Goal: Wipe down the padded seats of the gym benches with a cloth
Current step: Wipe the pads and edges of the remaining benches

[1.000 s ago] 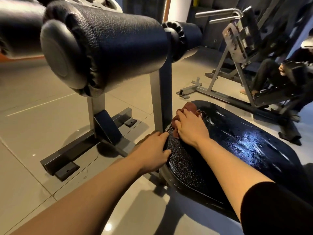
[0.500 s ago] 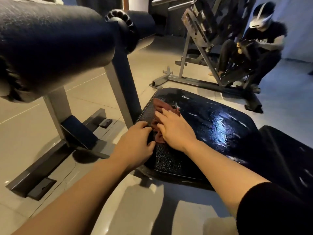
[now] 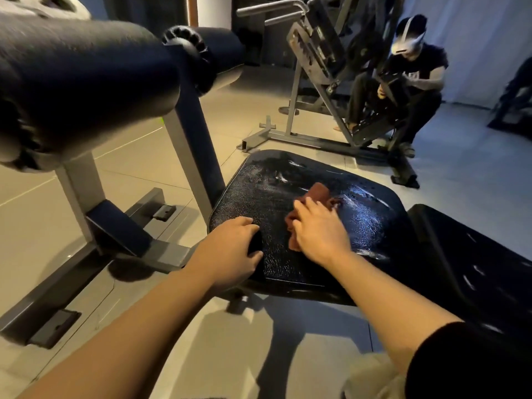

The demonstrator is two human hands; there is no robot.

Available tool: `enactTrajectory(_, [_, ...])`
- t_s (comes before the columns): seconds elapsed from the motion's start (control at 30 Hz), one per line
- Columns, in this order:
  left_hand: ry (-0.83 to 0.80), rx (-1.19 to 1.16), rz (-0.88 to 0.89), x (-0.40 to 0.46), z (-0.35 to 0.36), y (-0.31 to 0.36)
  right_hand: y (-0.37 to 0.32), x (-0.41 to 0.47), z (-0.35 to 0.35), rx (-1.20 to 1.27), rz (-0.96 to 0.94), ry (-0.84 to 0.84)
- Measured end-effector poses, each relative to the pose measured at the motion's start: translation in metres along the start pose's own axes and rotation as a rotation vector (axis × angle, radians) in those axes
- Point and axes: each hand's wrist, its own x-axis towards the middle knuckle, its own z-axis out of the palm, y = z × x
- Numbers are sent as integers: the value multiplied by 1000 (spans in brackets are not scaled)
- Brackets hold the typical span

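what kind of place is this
Most likely a gym: a padded bench seat being wiped with a cloth, roller pads on a steel frame, and another steel machine behind.

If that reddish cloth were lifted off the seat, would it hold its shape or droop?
Probably droop: the cloth lies bunched in soft folds under the right hand. It likely slides easily, since the seat pad looks glossy and wet.
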Motion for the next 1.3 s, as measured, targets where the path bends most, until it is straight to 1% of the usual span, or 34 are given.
enactTrajectory(0.07, [17, 5, -8, -3, 1, 6, -27, -8, 4, -11, -118, 30])
enactTrajectory(0.13, [48, -7, -12, -4, 3, 13, -38, -13, 8, -19, -180, 35])
enactTrajectory(0.23, [84, -26, -21, -2, 7, 24, -26, -20, 4, 11, -207, -7])
enactTrajectory(0.3, [76, -38, 7, 0, 10, 33, -8, -29, 1, 30, -184, -35])
enactTrajectory(0.4, [9, -35, 91, 4, 18, 54, 30, -43, -3, 56, -58, -67])
enactTrajectory(0.47, [-39, 3, 136, 5, 24, 69, 60, -51, -8, 64, 81, -80])
enactTrajectory(0.57, [-67, 39, 170, 2, 31, 81, 102, -59, -16, 159, 289, -128])
enactTrajectory(0.63, [-63, 38, 171, -2, 32, 81, 113, -58, -17, 171, 344, -133])
enactTrajectory(0.73, [-43, 20, 170, -10, 28, 74, 96, -52, -14, 115, 395, -148])
enactTrajectory(0.8, [-28, -3, 145, -15, 23, 66, 69, -48, -11, 100, 361, -145])
enactTrajectory(0.93, [1, -7, 99, -24, 21, 48, 5, -52, -2, 77, 124, -85])
enactTrajectory(1.0, [21, -26, 104, -25, 23, 45, -10, -56, 2, 61, 40, -73])
enactTrajectory(1.07, [51, -24, 97, -24, 27, 50, -7, -59, 2, 78, -4, -65])
enactTrajectory(1.17, [68, -14, 139, -18, 35, 68, 19, -68, 0, 93, 4, -63])
enactTrajectory(1.3, [-6, 56, 213, -12, 51, 99, 72, -82, -5, 87, 175, -62])
